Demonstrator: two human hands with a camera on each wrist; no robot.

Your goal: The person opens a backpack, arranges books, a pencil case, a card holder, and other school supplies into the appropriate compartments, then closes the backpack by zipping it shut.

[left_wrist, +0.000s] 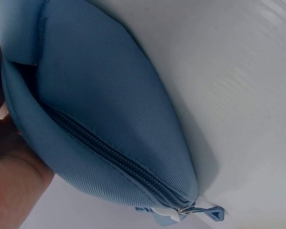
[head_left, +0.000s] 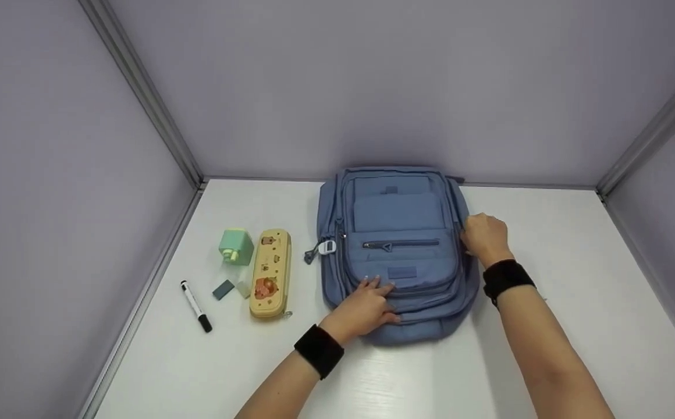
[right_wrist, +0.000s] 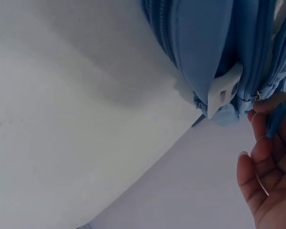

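While bag-laden, white tabletop [head_left: 547, 326], lilac walls [head_left: 372, 81]

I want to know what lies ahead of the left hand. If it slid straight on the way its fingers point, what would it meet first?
The left hand rests flat on the blue backpack, fingers pointing up its front. It would probably first meet the small front-pocket zipper, though exact heading is uncertain.

White table [head_left: 547, 326] — blue backpack [head_left: 398, 233] flat near the back wall. To its left, a yellow pencil case [head_left: 270, 273], green sharpener [head_left: 236, 246], grey eraser [head_left: 223, 289], black marker [head_left: 196, 305] — all lying apart.
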